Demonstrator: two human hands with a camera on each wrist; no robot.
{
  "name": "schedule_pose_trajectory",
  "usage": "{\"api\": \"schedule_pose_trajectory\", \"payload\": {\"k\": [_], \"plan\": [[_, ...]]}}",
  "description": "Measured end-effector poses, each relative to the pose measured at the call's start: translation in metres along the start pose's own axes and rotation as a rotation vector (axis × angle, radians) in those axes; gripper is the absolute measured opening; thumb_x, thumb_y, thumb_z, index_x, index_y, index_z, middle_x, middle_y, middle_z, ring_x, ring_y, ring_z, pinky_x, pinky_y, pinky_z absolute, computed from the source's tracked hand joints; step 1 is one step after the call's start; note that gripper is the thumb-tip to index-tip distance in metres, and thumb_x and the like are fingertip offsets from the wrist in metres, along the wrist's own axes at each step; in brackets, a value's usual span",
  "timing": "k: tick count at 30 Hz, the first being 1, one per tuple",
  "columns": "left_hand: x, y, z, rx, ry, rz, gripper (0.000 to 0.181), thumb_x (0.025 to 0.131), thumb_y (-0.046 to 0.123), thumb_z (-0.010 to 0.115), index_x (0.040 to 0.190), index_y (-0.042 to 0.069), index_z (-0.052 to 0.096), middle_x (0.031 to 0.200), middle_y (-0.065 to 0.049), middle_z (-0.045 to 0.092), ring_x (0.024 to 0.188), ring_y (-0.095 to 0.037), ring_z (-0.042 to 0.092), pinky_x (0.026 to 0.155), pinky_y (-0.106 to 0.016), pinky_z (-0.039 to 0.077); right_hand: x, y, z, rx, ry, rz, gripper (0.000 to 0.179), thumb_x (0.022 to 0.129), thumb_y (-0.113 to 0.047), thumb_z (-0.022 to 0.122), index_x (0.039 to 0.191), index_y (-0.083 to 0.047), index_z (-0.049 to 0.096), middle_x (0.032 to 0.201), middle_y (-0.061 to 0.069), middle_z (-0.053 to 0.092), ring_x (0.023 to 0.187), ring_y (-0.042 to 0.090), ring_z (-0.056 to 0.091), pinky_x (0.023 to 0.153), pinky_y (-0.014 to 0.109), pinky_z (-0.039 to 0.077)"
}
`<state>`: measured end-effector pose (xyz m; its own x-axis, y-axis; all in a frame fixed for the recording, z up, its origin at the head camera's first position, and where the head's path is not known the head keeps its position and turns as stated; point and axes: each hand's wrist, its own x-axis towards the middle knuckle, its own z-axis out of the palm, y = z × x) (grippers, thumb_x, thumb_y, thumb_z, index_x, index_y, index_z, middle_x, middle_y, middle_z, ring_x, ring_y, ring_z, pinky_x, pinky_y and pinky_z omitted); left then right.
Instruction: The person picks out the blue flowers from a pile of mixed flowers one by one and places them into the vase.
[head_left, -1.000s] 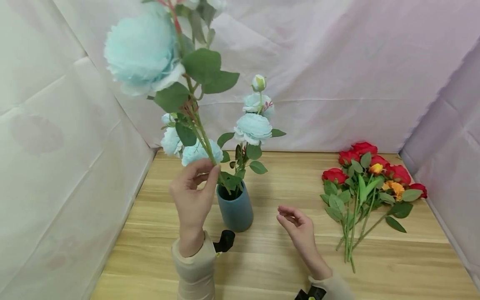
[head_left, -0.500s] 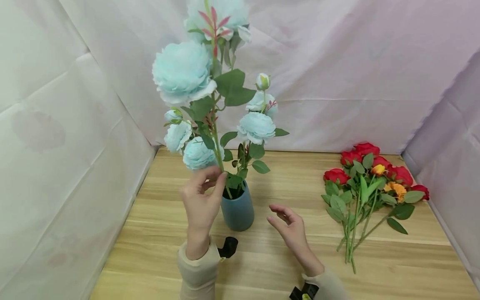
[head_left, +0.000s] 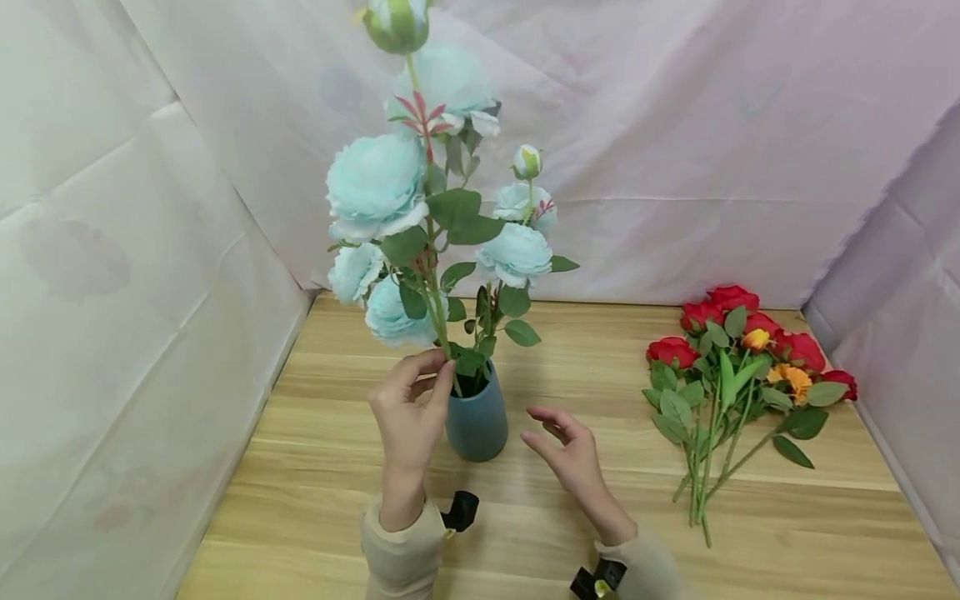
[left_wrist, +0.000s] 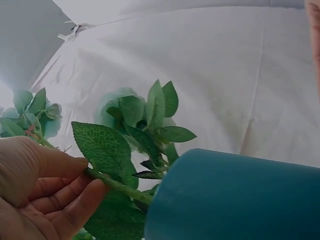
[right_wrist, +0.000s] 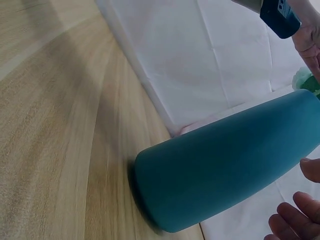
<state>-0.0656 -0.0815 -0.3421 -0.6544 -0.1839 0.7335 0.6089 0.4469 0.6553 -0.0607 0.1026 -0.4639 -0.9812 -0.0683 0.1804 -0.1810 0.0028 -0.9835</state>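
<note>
My left hand pinches the green stem of a tall pale-blue flower spray between thumb and fingers. The stem's lower end runs into the mouth of a blue vase, as the left wrist view shows; its tip is hidden inside. Other pale-blue flowers stand in the same vase, leaning left and right. To the right of the vase my right hand hovers with fingers loosely bent, holding nothing. In the right wrist view its fingers are close to the vase wall, apart from it.
On the right of the wooden table lies a bunch of red roses with orange flowers, stems toward the front. Pale cloth walls enclose the table at the back and both sides.
My left hand has moved down and right, bringing the flower spray upright over the vase and lowering its stem into the mouth. My right hand has drifted left, nearer the vase.
</note>
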Motion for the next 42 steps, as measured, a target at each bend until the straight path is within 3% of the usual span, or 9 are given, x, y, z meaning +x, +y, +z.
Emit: {"api": "schedule_pose_trajectory", "payload": {"k": [6,17,26,35,42], "plan": [[-0.009,-0.008,0.002,-0.003,-0.006,-0.014,0.01,0.076,-0.011,0.069,0.083,-0.004,0.069,0.077,-0.016,0.067,0.068,-0.022,0.066,0.06,-0.025,0.055,0.003,-0.018,0.008,-0.027,-0.039,0.008,0.034,0.079,0.007,0.069,0.11,0.015,0.059,0.113,0.027,0.061,0.11,0.04,0.055,0.095,0.051,0.041],[-0.02,-0.016,0.005,0.013,-0.009,-0.048,0.01,0.076,-0.012,0.068,0.081,-0.003,0.068,0.077,-0.014,0.065,0.069,-0.024,0.065,0.059,-0.026,0.055,0.007,-0.016,0.024,-0.037,-0.119,-0.029,0.052,0.078,0.003,0.072,0.125,0.01,0.051,0.127,0.026,0.052,0.118,0.043,0.048,0.096,0.056,0.038],[-0.024,-0.021,0.006,0.122,0.05,0.015,0.01,0.074,-0.011,0.07,0.08,-0.002,0.068,0.075,-0.013,0.066,0.071,-0.025,0.063,0.065,-0.04,0.051,0.009,-0.018,0.034,-0.042,-0.092,-0.078,0.058,0.076,0.003,0.073,0.129,0.008,0.049,0.128,0.025,0.052,0.118,0.041,0.049,0.094,0.058,0.039],[-0.032,-0.028,0.012,0.182,0.121,-0.038,0.008,0.076,-0.004,0.071,0.077,0.002,0.067,0.073,-0.008,0.065,0.081,-0.028,0.052,0.073,-0.037,0.04,0.01,-0.02,0.037,-0.052,-0.083,-0.066,0.06,0.076,0.002,0.074,0.13,0.007,0.047,0.128,0.025,0.052,0.118,0.04,0.049,0.094,0.059,0.038],[-0.039,-0.035,0.016,0.178,0.144,-0.037,0.007,0.077,-0.006,0.07,0.08,0.001,0.067,0.083,-0.013,0.063,0.08,-0.029,0.054,0.071,-0.037,0.041,0.009,-0.022,0.036,-0.044,-0.093,-0.061,0.059,0.077,0.002,0.073,0.13,0.006,0.048,0.128,0.024,0.052,0.119,0.04,0.048,0.095,0.059,0.037]]}}
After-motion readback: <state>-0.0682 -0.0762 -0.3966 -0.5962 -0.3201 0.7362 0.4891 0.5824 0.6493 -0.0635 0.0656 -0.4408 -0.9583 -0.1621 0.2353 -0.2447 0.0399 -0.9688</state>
